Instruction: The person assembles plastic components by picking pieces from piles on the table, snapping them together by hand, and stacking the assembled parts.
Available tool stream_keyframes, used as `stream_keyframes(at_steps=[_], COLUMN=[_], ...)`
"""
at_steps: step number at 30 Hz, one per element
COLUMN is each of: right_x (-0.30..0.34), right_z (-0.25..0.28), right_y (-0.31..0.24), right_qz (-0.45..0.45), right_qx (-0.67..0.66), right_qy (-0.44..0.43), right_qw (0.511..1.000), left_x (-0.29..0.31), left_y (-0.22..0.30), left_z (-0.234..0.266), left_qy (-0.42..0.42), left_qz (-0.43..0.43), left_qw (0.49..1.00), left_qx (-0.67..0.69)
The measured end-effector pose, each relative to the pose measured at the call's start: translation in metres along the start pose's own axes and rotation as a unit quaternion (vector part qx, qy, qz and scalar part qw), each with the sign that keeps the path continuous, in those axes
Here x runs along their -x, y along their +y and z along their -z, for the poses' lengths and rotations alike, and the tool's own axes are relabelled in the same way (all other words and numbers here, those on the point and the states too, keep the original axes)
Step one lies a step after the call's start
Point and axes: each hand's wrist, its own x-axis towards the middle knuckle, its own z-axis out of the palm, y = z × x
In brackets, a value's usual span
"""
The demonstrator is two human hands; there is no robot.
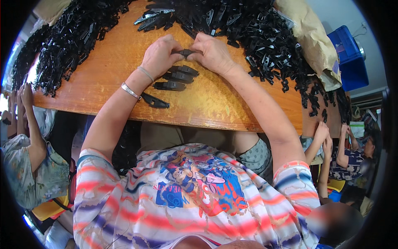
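Note:
Between my two hands, above the wooden table (224, 101), is a small, long black plastic piece (185, 53). My left hand (159, 54) pinches its left end with thumb and fingers. On its right end the fingertips of my right hand (212, 53) are closed as well. Several similar black plastic pieces (179, 77) lie in a short row just below my hands. One curved black piece (155, 101) rests apart from them, near the table's front edge and beside my left wrist. My fingers cover both ends of the held piece.
Large heaps of black plastic parts lie at the far left (70, 45) and far right (265, 39). A brown paper sack (311, 39) stands by the right heap, with a blue crate (350, 62) beyond. Other people's hands work at the left (25, 94) and right (323, 135) edges.

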Motion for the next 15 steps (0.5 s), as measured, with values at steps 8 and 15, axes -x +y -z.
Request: stream_keyframes(at_steps=[8, 15], right_x=[0.037, 0.04], right_z=[0.056, 0.038], right_y=[0.014, 0.057], right_qz=[-0.115, -0.179], right_qx=[0.105, 0.227], right_qy=[0.014, -0.01], right_qw=[0.988, 0.957], left_x=[-0.031, -0.072], left_y=[-0.011, -0.012], left_z=[0.034, -0.018], left_qy=[-0.199, -0.007], left_qz=[0.017, -0.089], left_qw=[0.964, 0.979], left_qx=[0.177, -0.185])
